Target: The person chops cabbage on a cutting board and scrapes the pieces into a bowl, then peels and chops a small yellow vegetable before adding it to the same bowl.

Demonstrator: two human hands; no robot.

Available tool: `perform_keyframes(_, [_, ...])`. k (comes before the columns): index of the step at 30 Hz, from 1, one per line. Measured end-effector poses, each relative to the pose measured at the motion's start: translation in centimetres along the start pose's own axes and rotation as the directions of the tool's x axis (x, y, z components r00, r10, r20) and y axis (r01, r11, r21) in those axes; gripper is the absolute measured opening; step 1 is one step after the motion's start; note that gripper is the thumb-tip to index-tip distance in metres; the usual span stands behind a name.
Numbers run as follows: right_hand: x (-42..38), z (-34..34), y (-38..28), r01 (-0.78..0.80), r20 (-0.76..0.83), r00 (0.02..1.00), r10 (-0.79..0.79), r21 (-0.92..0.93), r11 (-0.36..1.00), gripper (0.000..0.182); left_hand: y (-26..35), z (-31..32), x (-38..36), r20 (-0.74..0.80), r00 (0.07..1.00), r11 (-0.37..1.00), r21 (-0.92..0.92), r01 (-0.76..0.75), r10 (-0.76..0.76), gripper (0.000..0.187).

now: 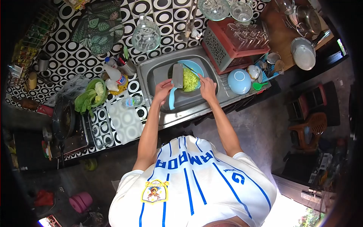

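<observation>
Over the sink (151, 68), a light blue bowl (196, 65) holds finely chopped pale green vegetable (190, 79). Across its left side lies a cleaver (177, 75), its broad blade over the bowl and its blue handle pointing down toward me. My left hand (163, 91) is closed at the bowl's left edge, its fingertips against the cleaver near the handle. At the right edge my right hand (207, 87) is closed on the bowl, beside a thin dark utensil (191, 70) that slants over the vegetable. The fingers under the bowl are hidden.
Right of the sink stand an upturned blue bowl (239, 81), a green spoon (259, 86) and a red rack (223, 47) with glasses. On the left are a green basin (101, 99) of leafy vegetables, a plastic bottle (132, 101), a white chopping board (124, 120) and a black pan (63, 119).
</observation>
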State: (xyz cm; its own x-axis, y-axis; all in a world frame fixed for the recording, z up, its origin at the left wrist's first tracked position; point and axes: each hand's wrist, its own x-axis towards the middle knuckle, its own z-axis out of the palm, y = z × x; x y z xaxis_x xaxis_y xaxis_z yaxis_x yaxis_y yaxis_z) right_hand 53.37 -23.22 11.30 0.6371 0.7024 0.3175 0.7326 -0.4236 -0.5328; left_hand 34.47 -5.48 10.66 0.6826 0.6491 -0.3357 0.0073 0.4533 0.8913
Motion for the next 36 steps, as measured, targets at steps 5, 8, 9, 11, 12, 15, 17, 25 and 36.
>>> perform_keyframes(5, [-1.3, -0.6, -1.4, -0.033, 0.009, 0.999, 0.033, 0.018, 0.999, 0.038, -0.2, 0.5, -0.9, -0.012, 1.0, 0.999, -0.044, -0.003, 0.003, 0.046])
perform_keyframes(8, [-2.6, -0.6, -2.1, -0.031, -0.019, 0.999, 0.033, 0.099, 0.995, 0.037, -0.9, -0.3, -0.2, 0.028, 0.998, 0.996, -0.065, 0.063, -0.062, 0.051])
perform_keyframes(9, [-3.0, -0.6, -2.3, -0.028, -0.03, 0.999, 0.032, 0.123, 0.992, 0.037, -0.9, -0.3, -0.2, 0.041, 0.996, 0.994, -0.069, 0.085, -0.082, 0.053])
perform_keyframes(11, [-4.0, -0.6, -2.7, -0.038, -0.033, 0.998, 0.044, 0.163, 0.986, 0.036, -0.8, -0.6, -0.5, 0.11, 0.993, 0.999, -0.001, 0.041, -0.041, 0.057])
perform_keyframes(12, [-4.5, -0.6, -2.9, -0.052, -0.026, 0.998, 0.058, 0.18, 0.982, 0.036, -0.8, -0.7, -0.7, 0.145, 0.989, 0.999, 0.032, 0.016, -0.021, 0.058])
perform_keyframes(15, [-5.6, -0.4, -3.1, -0.091, -0.006, 0.995, 0.095, 0.23, 0.969, 0.037, -0.8, 0.0, -1.5, 0.128, 0.983, 0.979, 0.135, -0.152, 0.134, 0.063])
perform_keyframes(17, [-6.1, -0.1, -3.1, -0.116, 0.009, 0.993, 0.118, 0.254, 0.96, 0.038, -0.4, 0.4, -2.1, 0.106, 0.99, 0.989, 0.102, -0.107, 0.096, 0.062])
perform_keyframes(25, [-7.3, -1.0, -4.1, -0.037, -0.11, 0.992, 0.069, 0.27, 0.962, 0.035, -0.1, 0.5, -3.7, 0.045, 0.999, 0.998, 0.061, -0.009, 0.007, 0.041])
perform_keyframes(36, [-9.1, -1.3, -6.1, 0.021, 0.097, 0.993, -0.062, 0.379, 0.925, 0.034, -0.5, -1.9, -4.5, 0.122, 0.992, 0.991, 0.132, 0.024, -0.04, 0.019])
